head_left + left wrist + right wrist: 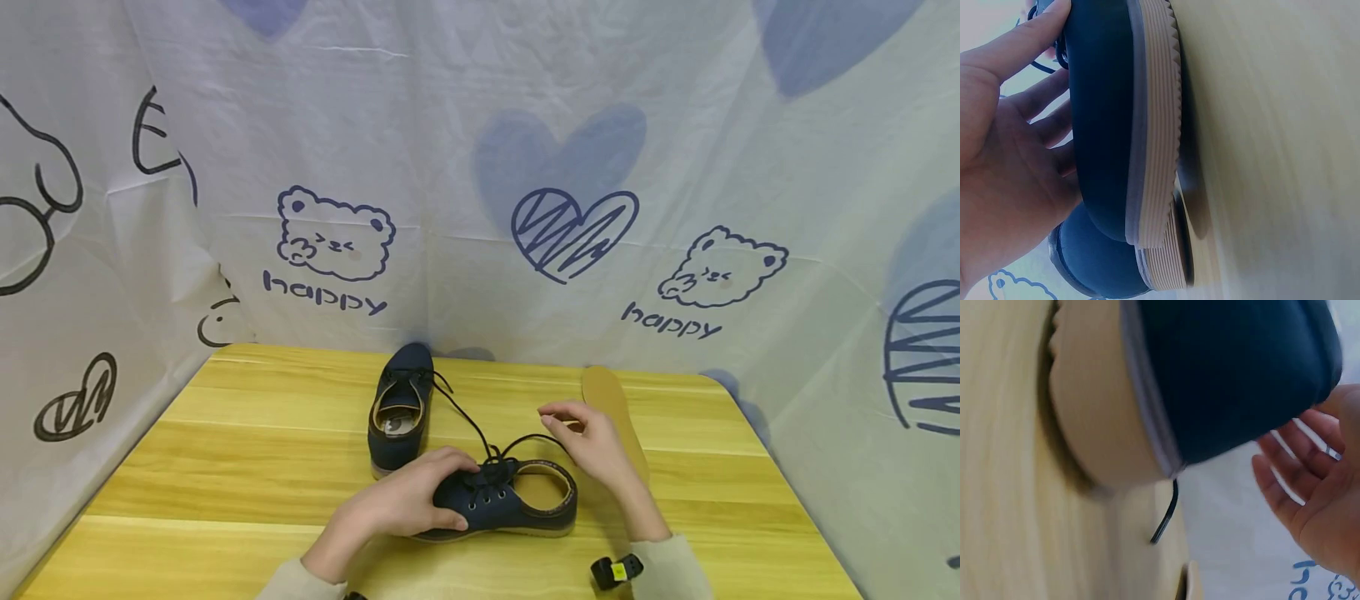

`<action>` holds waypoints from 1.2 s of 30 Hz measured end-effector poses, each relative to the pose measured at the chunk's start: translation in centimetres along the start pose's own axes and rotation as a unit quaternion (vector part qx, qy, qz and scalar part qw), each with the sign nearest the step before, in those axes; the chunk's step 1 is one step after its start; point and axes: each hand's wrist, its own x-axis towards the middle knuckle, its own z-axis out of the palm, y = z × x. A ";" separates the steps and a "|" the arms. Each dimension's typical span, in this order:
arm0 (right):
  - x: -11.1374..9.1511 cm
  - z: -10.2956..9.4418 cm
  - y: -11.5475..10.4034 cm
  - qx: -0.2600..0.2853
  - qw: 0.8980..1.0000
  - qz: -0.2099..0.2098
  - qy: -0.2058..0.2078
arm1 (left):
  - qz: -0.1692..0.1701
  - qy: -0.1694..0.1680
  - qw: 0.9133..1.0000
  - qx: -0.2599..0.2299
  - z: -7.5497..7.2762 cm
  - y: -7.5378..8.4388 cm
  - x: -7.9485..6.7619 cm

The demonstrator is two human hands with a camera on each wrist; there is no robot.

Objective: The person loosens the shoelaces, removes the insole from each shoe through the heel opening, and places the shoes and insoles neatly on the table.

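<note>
A dark blue lace-up shoe (pixel 487 506) lies sideways on the table, toe to the left, its tan sole (pixel 1159 125) flat on the wood. My left hand (pixel 420 493) grips its toe end, thumb on the near side and fingers across the far side. Black laces (pixel 495 457) stand in loops over the eyelets, with one strand running right. My right hand (pixel 588 442) hovers behind the heel (pixel 1241 381), fingers loosely bent and apart, with nothing visibly held. In the right wrist view a lace end (pixel 1165 515) sticks out beyond the heel.
The matching shoe (pixel 401 408) stands behind to the left, toe toward the back, a loose lace trailing from it. A tan insole (pixel 607 392) lies at the right, partly behind my right hand. A printed white cloth (pixel 450 167) hangs along the table's back edge.
</note>
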 end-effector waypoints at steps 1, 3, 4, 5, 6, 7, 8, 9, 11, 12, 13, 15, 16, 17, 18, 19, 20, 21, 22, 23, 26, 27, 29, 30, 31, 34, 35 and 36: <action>0.0 0.0 -0.3 0.005 1.000 -0.013 0.001 | 0.000 0.001 1.000 0.000 0.0 0.0 0.0; 0.0 0.0 -0.9 0.013 0.999 -0.036 -0.006 | 0.000 0.002 1.000 0.000 0.0 0.0 0.0; -0.1 0.1 -1.2 0.014 0.999 -0.047 -0.013 | 0.001 0.003 1.000 0.001 0.0 0.0 0.0; -0.1 0.1 -1.5 0.018 0.998 -0.057 -0.023 | 0.002 0.003 1.000 0.001 0.0 -0.1 0.0; -0.1 0.1 -1.8 0.020 0.997 -0.067 -0.036 | 0.003 0.004 1.000 0.001 0.0 -0.1 0.0; -0.2 0.1 -2.0 0.022 0.996 -0.076 -0.050 | 0.005 0.005 1.000 0.002 0.0 -0.1 0.0; -0.2 0.1 -2.3 0.022 0.994 -0.084 -0.066 | 0.006 0.006 1.000 0.002 0.0 -0.1 0.0; -0.2 0.2 -2.4 0.024 0.992 -0.091 -0.084 | 0.008 0.007 1.000 0.004 0.0 -0.1 0.0; -0.3 0.3 -2.7 0.031 0.987 -0.101 -0.120 | 0.009 0.008 1.000 0.006 0.0 -0.2 0.1; -0.3 0.4 -2.8 0.031 0.984 -0.107 -0.137 | 0.009 0.008 1.000 0.006 0.0 -0.2 0.1; -0.3 0.5 -2.9 0.029 0.981 -0.111 -0.154 | 0.010 0.008 1.000 0.006 0.0 -0.2 0.1; -0.4 0.7 -3.0 0.024 0.976 -0.118 -0.182 | 0.009 0.006 1.000 0.005 0.0 -0.2 0.1; -0.4 0.9 -3.0 0.022 0.973 -0.122 -0.193 | 0.008 0.005 1.000 0.004 0.0 -0.2 0.1; -0.4 1.0 -3.1 0.019 0.971 -0.125 -0.202 | 0.007 0.003 1.000 0.003 0.0 -0.1 0.1; -0.5 1.1 -3.2 0.015 0.969 -0.129 -0.209 | 0.007 0.002 1.000 0.001 0.0 -0.1 0.0; -0.5 1.3 -3.2 0.013 0.967 -0.131 -0.216 | 0.006 0.001 1.000 0.000 -0.1 -0.1 0.0; -0.5 1.4 -3.3 0.010 0.966 -0.133 -0.221 | 0.005 0.000 1.000 -0.002 -0.1 -0.1 0.0; -0.6 1.5 -3.4 0.007 0.965 -0.135 -0.224 | 0.005 0.000 1.000 -0.002 -0.1 -0.1 0.0; -0.6 1.6 -3.4 0.004 0.964 -0.137 -0.226 | 0.005 -0.001 1.000 -0.002 -0.1 -0.1 0.0; -0.7 1.7 -3.5 0.000 0.964 -0.137 -0.227 | 0.006 0.000 1.000 -0.002 -0.1 -0.1 0.0; -0.8 2.0 -3.5 -0.006 0.963 -0.141 -0.229 | 0.007 0.001 1.000 0.000 -0.1 -0.1 0.0; -0.8 2.0 -3.5 -0.005 0.963 -0.142 -0.228 | 0.008 0.001 1.000 0.001 -0.1 -0.1 0.0; -0.8 2.1 -3.5 -0.003 0.964 -0.143 -0.223 | 0.008 0.002 1.000 0.002 0.0 -0.1 0.0; -0.8 2.2 -3.5 -0.003 0.965 -0.143 -0.218 | 0.009 0.003 1.000 0.003 0.0 -0.1 0.0; -0.9 2.2 -3.6 -0.003 0.966 -0.145 -0.212 | 0.009 0.003 1.000 0.003 0.0 -0.1 0.0; -0.9 2.3 -3.7 -0.006 0.970 -0.157 -0.184 | 0.009 0.003 1.000 0.002 0.0 -0.2 0.1; -0.9 2.2 -3.8 -0.010 0.971 -0.163 -0.173 | 0.009 0.002 1.000 0.002 0.0 -0.2 0.1; -0.9 2.2 -3.9 -0.016 0.972 -0.170 -0.161 | 0.009 0.002 1.000 0.001 0.0 -0.2 0.1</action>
